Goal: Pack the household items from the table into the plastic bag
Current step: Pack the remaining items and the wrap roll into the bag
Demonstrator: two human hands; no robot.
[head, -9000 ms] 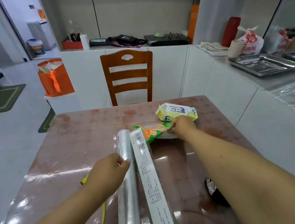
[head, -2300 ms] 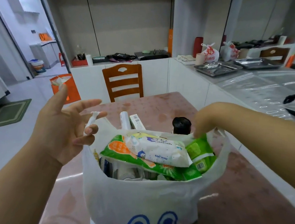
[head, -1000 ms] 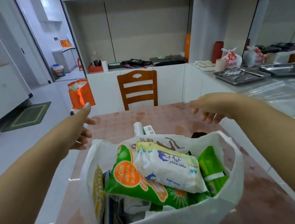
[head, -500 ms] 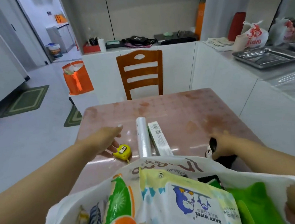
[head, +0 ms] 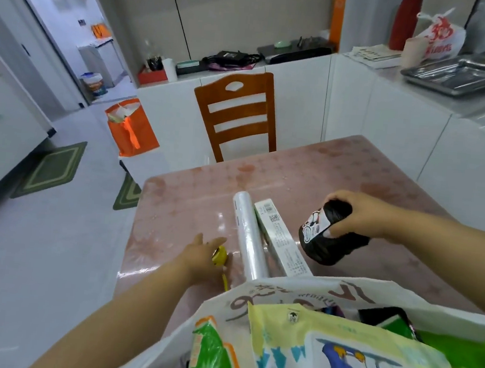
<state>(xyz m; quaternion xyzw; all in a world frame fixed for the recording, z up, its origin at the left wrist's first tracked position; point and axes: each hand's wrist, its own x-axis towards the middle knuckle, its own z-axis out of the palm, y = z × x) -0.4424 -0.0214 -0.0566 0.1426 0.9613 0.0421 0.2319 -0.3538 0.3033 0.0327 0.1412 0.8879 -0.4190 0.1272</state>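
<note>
Fingers (head: 338, 232) curled round soft black bag roll (head: 326, 235), light, squashy, gripped mid-body; left hand (head: 199, 258) spread over tape measure (head: 219, 255).

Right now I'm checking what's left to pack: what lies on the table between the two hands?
In the head view, the clear film roll and long white box lie side by side between the left hand and right hand.

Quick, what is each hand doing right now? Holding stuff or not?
Left hand: open, fingers reaching over the yellow tape measure on the table, no grip on it yet.
Right hand: closed around the black roll, holding it above the table.
</note>
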